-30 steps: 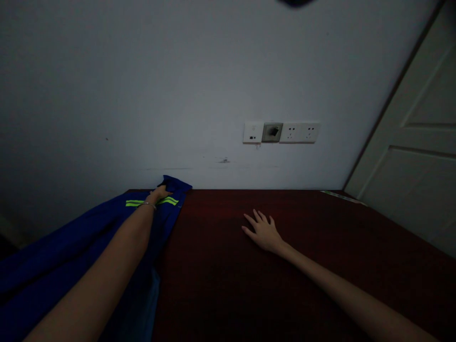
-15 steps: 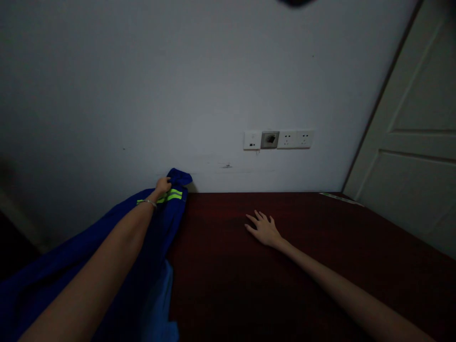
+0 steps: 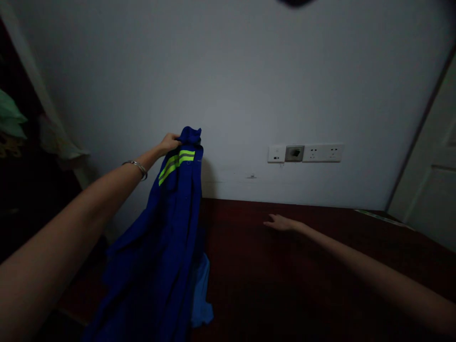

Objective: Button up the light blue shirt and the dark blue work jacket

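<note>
My left hand (image 3: pixel 170 142) is closed on the upper end of a dark blue garment (image 3: pixel 171 228) with a yellow-green striped band. The cloth hangs down from the grip in long folds, its lower part running out of the picture at the bottom. A lighter blue cloth (image 3: pixel 202 294) shows beside its right lower edge; I cannot tell whether the two are joined. To the right, my right hand (image 3: pixel 280 222) is just above or on the dark red tabletop (image 3: pixel 242 251), fingers stretched out and holding nothing.
A pale wall (image 3: pixel 231 95) rises behind the table, with a row of sockets (image 3: pixel 322 153) on it. At the right stands a white panelled door (image 3: pixel 438 190). A flat strip (image 3: pixel 384 218) lies by the table's back right edge. Light green cloth (image 3: pixel 10 114) shows at far left.
My left hand has lifted the blue garment's end off the tabletop, so the cloth now hangs. My right hand has turned more edge-on to the camera. The view has swung left.
</note>
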`<state>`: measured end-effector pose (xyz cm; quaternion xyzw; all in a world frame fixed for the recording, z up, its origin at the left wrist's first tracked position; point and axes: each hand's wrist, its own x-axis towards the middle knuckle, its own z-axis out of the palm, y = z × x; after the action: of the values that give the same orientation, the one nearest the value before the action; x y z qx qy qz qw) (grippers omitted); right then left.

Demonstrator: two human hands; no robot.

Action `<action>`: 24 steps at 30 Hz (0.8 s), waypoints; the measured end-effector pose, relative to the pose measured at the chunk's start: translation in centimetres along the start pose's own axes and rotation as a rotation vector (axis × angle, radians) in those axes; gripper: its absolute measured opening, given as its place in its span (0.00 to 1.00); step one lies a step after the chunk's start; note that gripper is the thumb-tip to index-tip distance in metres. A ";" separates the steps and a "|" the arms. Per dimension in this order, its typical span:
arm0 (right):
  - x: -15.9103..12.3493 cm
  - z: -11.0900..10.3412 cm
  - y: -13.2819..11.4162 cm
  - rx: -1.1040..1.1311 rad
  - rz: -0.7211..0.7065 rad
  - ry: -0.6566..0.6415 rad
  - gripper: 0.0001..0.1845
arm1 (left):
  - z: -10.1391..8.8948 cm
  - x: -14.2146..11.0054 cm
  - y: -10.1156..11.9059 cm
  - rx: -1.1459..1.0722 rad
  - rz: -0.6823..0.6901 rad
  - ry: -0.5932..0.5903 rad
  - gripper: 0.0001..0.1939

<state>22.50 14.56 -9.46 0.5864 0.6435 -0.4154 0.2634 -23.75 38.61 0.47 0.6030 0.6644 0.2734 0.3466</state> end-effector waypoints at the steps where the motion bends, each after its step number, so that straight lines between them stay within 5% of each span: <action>1: 0.1 -1.9 -1.2 0.008 -0.053 0.020 0.43 | -0.8 0.3 1.4 -0.023 0.023 0.002 0.10; 7: -1.8 -13.7 -10.8 0.137 -0.398 0.245 0.47 | -4.4 1.5 10.3 -0.160 0.169 0.133 0.09; 11: -4.4 -19.1 -16.4 0.328 -0.530 0.343 0.45 | -6.2 2.7 13.5 -0.227 0.259 0.217 0.10; 16: -6.3 -21.6 -20.1 0.553 -0.534 0.256 0.47 | -7.2 3.9 14.5 -0.274 0.257 0.296 0.10; 24: -6.0 -22.5 -19.5 0.657 -0.562 0.185 0.43 | -9.6 3.8 18.6 -0.249 0.234 0.403 0.13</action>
<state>7.90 30.94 11.54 0.4761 0.6326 -0.5993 -0.1188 -20.13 45.16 20.35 0.5618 0.6072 0.5057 0.2449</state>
